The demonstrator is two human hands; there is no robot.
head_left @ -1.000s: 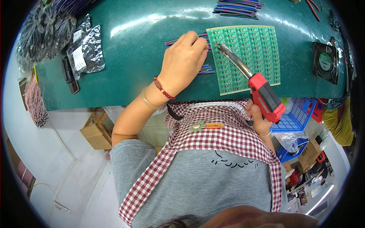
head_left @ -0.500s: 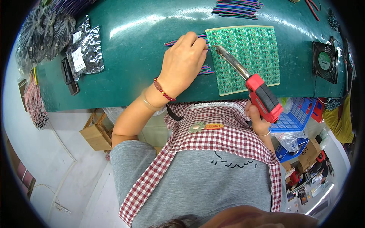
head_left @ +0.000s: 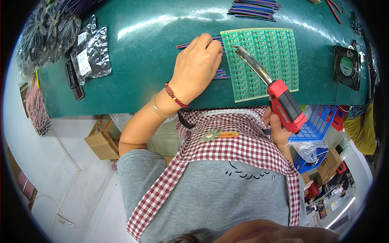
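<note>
My left hand (head_left: 197, 67) is closed at the left edge of a green circuit board panel (head_left: 265, 65), with thin coloured wires (head_left: 184, 46) passing beneath it. Its fingertips are hidden below the knuckles, but they seem pinched on a wire. More wires (head_left: 221, 75) lie just below the hand, against the panel. In my right hand (head_left: 278, 128) is a red and black soldering gun (head_left: 285, 103), gripped by its handle. Its dark metal tip is over the panel's upper left part, right of my left fingers; contact cannot be told.
A bundle of coloured wires (head_left: 255, 10) lies beyond the panel. At the right stands a black fan (head_left: 347, 67). Plastic bags (head_left: 92, 56) and a dark, flat object (head_left: 74, 81) are at the left. Blue baskets (head_left: 314, 123) sit below the table's right edge.
The soldering gun has shifted slightly right, its tip moving away from the panel's left edge. My left hand has stayed nearly in place.
</note>
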